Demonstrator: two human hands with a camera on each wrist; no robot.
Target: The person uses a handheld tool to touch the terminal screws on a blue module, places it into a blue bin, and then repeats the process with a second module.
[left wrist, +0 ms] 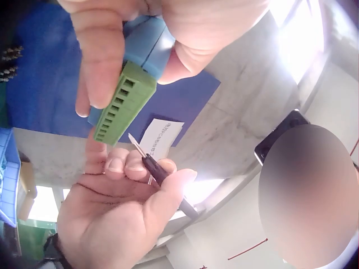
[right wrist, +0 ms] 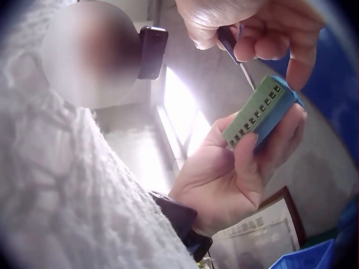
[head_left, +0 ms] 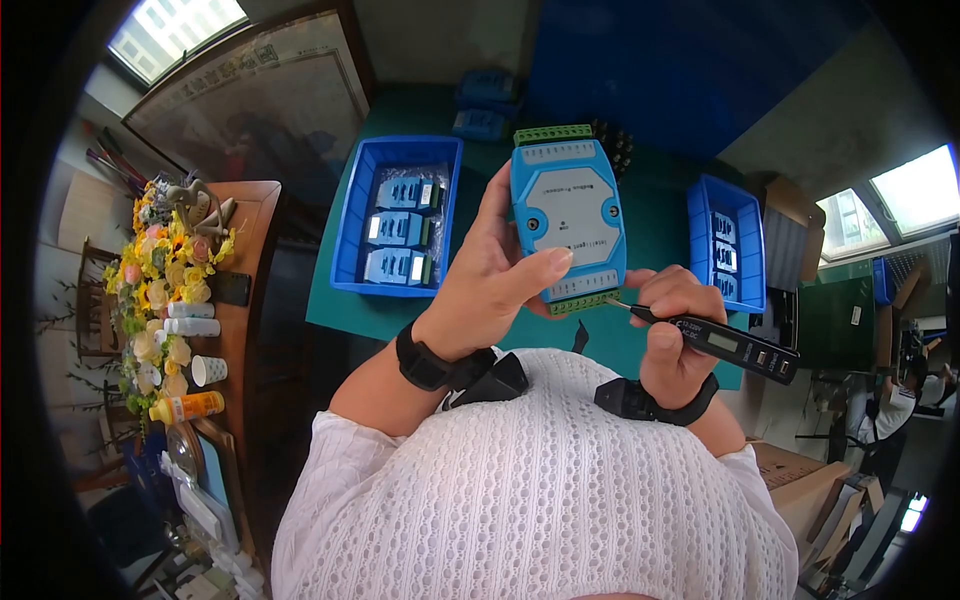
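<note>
My left hand (head_left: 488,268) holds a blue module (head_left: 520,190) with a grey label face up, its thumb lying over the lower part of the label. Green terminal blocks run along both ends, and the near green terminal block (head_left: 585,303) faces me. In my right hand (head_left: 664,352) is a black voltage tester screwdriver (head_left: 740,348) with a small display, gripped between thumb and fingers. Its metal tip meets the right part of the near terminal block in the head view. The left wrist view shows the block's square openings (left wrist: 119,101) in a row.
Blue bins holding similar modules stand on the green table, one bin (head_left: 345,225) at left and another bin (head_left: 755,240) at right. More blue modules (head_left: 480,122) lie at the back. A wooden side table (head_left: 262,215) with flowers, cups and a bottle stands farther left.
</note>
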